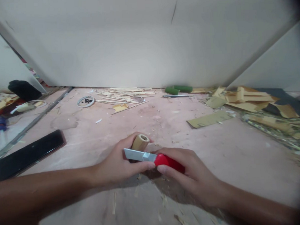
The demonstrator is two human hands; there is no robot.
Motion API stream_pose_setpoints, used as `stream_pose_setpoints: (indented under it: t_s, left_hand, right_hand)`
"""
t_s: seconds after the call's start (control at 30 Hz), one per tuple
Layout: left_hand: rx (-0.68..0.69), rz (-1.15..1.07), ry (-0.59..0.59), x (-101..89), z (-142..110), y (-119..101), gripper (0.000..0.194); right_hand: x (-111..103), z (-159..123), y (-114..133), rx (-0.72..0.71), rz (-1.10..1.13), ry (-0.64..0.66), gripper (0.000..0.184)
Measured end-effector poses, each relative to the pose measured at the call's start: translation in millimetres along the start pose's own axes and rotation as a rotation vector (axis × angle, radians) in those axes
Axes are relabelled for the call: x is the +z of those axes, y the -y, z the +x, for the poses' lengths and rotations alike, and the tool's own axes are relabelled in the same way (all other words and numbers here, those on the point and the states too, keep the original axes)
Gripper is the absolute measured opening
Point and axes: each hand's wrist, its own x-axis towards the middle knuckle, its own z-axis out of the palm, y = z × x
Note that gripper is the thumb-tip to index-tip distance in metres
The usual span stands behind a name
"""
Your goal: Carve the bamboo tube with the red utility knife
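Note:
My left hand (119, 162) is closed round a short hollow piece of bamboo (140, 142), its open end tilted up and away from me. In my right hand (189, 167) is a utility knife (167, 161) with a red handle, fingers wrapped round it. Its wide metal blade points left and lies across the near side of the bamboo, over my left hand. The tip of my left thumb is at the knife's front end, by the red handle. Whether the blade's edge touches the bamboo I cannot tell.
A phone (29, 152) lies at the left. Thin sticks (124, 96), a small round lid (85, 101) holding dark bits, and green bamboo pieces (178, 89) lie along the white panel (142, 43). Sandpaper (210, 119) and crumpled brown paper (248, 98) are at the right. Shavings litter the floor.

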Motion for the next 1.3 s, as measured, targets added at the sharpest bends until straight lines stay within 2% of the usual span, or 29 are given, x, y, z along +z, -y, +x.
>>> stream_pose_setpoints:
  t_s: [0.1, 0.23, 0.4, 0.63, 0.77, 0.93, 1.1, 1.3]
  left_hand:
    - [0.0, 0.044, 0.009, -0.3, -0.9, -1.4, 0.04]
    - [-0.017, 0.097, -0.009, -0.5, -1.4, -1.1, 0.041]
    - [0.009, 0.167, -0.032, 0.4, -1.4, -0.4, 0.039]
    - [-0.036, 0.231, -0.193, 4.6, 0.3, -0.9, 0.043]
    - [-0.075, 0.104, -0.264, 9.5, 1.5, 1.5, 0.039]
    - [-0.052, -0.002, -0.25, 12.6, 1.5, 2.1, 0.037]
    - [-0.044, -0.1, -0.174, 11.8, -0.3, 1.5, 0.037]
    - [-0.016, 0.019, -0.119, 9.5, -0.9, -2.4, 0.032]
  right_hand:
    - [-0.9, 0.5, -1.4, -0.016, 0.017, 0.009, 0.021]
    - [-1.9, 0.9, -1.7, 0.014, 0.001, 0.042, 0.03]
    - [-0.2, -1.3, -3.9, 0.0, -0.037, 0.008, 0.029]
    - [4.8, -4.7, -3.3, 0.004, -0.103, -0.122, 0.021]
    - [7.7, -4.4, 1.2, 0.049, -0.096, -0.17, 0.024]
    - [7.7, -2.1, 2.7, 0.064, -0.041, -0.171, 0.02]
    - [5.8, -0.8, 3.0, 0.066, 0.02, -0.082, 0.021]
    - [5.5, -3.8, 2.5, 0.047, 0.007, -0.077, 0.018]
